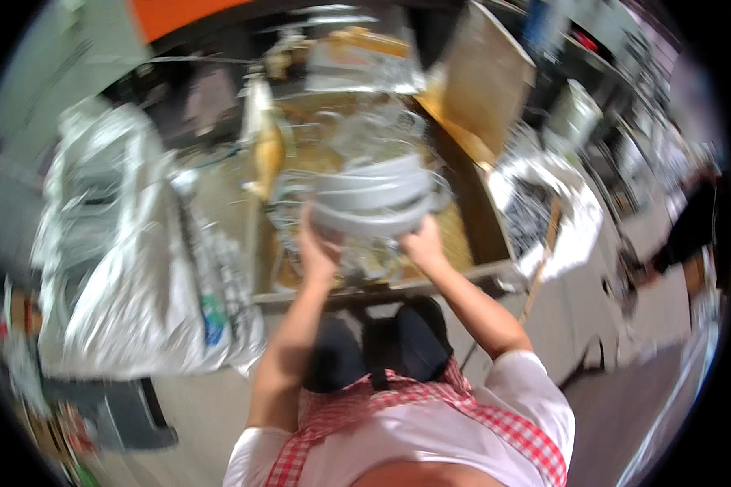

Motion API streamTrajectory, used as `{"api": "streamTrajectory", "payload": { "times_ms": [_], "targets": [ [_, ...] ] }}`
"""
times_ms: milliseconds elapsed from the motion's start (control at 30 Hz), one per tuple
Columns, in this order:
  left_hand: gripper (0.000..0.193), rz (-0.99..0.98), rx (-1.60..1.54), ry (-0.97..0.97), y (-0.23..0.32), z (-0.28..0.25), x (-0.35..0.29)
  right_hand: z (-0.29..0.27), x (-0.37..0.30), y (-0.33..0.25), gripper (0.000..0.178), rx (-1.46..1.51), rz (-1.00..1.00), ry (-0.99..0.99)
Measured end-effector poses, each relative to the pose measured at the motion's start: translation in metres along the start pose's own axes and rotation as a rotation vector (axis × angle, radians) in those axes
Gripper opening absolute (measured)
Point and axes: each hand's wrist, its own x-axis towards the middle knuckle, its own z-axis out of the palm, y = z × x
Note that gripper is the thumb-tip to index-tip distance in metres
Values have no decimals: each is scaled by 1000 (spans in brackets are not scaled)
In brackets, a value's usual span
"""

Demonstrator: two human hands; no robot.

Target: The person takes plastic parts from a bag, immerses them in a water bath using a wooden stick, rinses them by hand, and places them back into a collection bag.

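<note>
A blurred stack of round, whitish plastic pieces (372,195) is held between my two hands; whether they are rings or shallow bowls cannot be made out. My left hand (320,250) grips the stack's lower left side, and my right hand (423,246) its lower right side, fingers mostly hidden beneath or behind it. The stack is over a large open box (487,223) with a yellowish inside. More clear and white plastic pieces (374,122) lie in the box, behind the stack and around it.
A large white sack (130,300) stands left of the box. To the right are an open white bag (573,187) with dark contents and a thin wooden stick (548,243). A brown board (487,77) rises at the box's far right. Someone's dark sleeve (690,215) shows far right.
</note>
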Motion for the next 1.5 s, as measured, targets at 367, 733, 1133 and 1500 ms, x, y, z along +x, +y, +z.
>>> {"api": "streamTrajectory", "payload": {
  "times_ms": [367, 733, 1133, 1500],
  "targets": [
    [66, 1799, 1277, -190, 213, 109, -110, 82, 16, -293, 37, 503, -475, -134],
    [71, 587, 2059, 773, 478, -26, -203, 211, 104, -435, 35, 880, -583, -539],
    [22, 620, 1423, 767, 451, -88, -222, 330, 34, -401, 56, -969, -902, -952],
    [9, 1145, 1742, -100, 199, 0, -254, 154, 151, -260, 20, -55, -887, 6]
  ]
}}
